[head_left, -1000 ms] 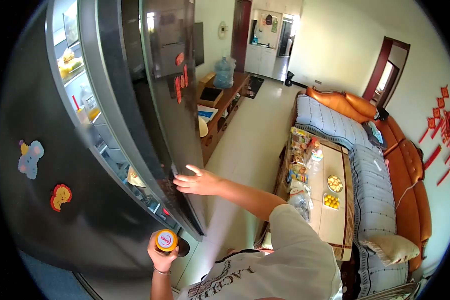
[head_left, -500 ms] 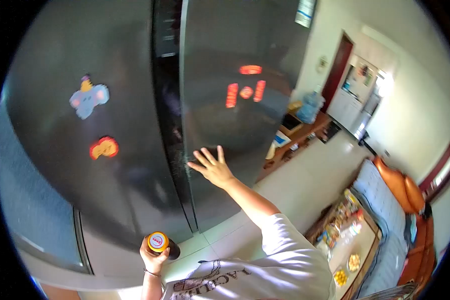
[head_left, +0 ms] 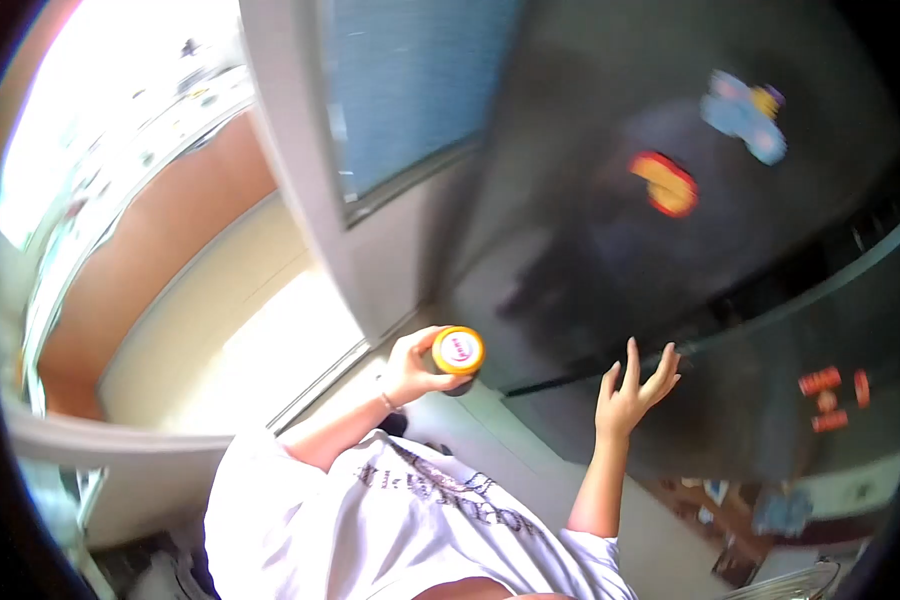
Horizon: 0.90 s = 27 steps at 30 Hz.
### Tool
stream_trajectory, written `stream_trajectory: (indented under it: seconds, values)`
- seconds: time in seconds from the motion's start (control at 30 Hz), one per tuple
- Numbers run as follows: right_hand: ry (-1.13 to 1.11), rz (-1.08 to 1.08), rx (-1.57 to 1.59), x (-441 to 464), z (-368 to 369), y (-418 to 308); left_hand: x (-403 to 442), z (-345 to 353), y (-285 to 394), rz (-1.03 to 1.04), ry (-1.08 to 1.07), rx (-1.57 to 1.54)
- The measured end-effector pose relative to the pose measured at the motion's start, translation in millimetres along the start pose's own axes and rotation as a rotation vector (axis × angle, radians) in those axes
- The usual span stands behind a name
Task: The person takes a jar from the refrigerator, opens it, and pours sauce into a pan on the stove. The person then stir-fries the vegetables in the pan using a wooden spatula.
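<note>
My left hand is wrapped round a dark jar with a yellow-orange lid, held upright in front of my white shirt. To the right, my right hand has its fingers spread and nothing in it. It is in front of the dark refrigerator, near the seam between its two doors; whether it touches the surface I cannot tell. A blue elephant magnet and a red and yellow magnet are on one door, red stickers on the other.
At the left, a doorway opens onto a sunlit floor with a curved brown panel behind. A grey door frame with a blue textured pane stands beside the refrigerator. At lower right are a wooden cabinet and a blue water bottle.
The refrigerator door has swung shut. The view has turned left to the doorway, and the sofa and low table have left the frame. The jar is still in my left hand; my right hand stays spread.
</note>
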State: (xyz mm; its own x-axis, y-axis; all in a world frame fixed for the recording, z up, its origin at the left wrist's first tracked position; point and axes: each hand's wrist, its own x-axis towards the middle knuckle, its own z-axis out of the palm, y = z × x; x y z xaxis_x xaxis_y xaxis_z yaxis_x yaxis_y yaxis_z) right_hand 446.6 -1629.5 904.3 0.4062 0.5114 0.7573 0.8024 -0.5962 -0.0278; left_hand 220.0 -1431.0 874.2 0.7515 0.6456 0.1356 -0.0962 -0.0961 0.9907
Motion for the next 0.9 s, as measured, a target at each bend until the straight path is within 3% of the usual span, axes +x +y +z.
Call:
stream_trajectory:
  seconds: [0.07, 0.13, 0.23, 0.27, 0.33, 0.53, 0.67, 0.9]
  values:
    - [-0.032, -0.151, 0.251, 18, 16, -27, -2, 4, 7, 0.014, 0.116, -0.077]
    - [-0.131, -0.328, 0.475, 35, 32, -82, -3, -25, 5, 0.035, 0.213, -0.027]
    - [-0.194, -0.574, 0.803, 58, 49, -223, -25, -127, 3, 0.123, 0.442, 0.168]
    - [-0.227, -0.666, 0.867, 68, 45, -223, -25, -116, 10, 0.164, 0.524, 0.226]
    - [-0.423, -0.622, 1.108, 65, 62, -322, -39, -188, 6, 0.148, 0.62, 0.214]
    - [-0.457, -0.817, 1.111, 76, 84, -542, -73, -352, 11, 0.187, 0.933, 0.592]
    - [-0.465, -0.895, 1.021, 102, 101, -632, -70, -427, 12, 0.227, 1.014, 0.909]
    - [-0.437, -0.962, 1.23, 139, 134, -757, -62, -520, 17, 0.18, 1.167, 0.721]
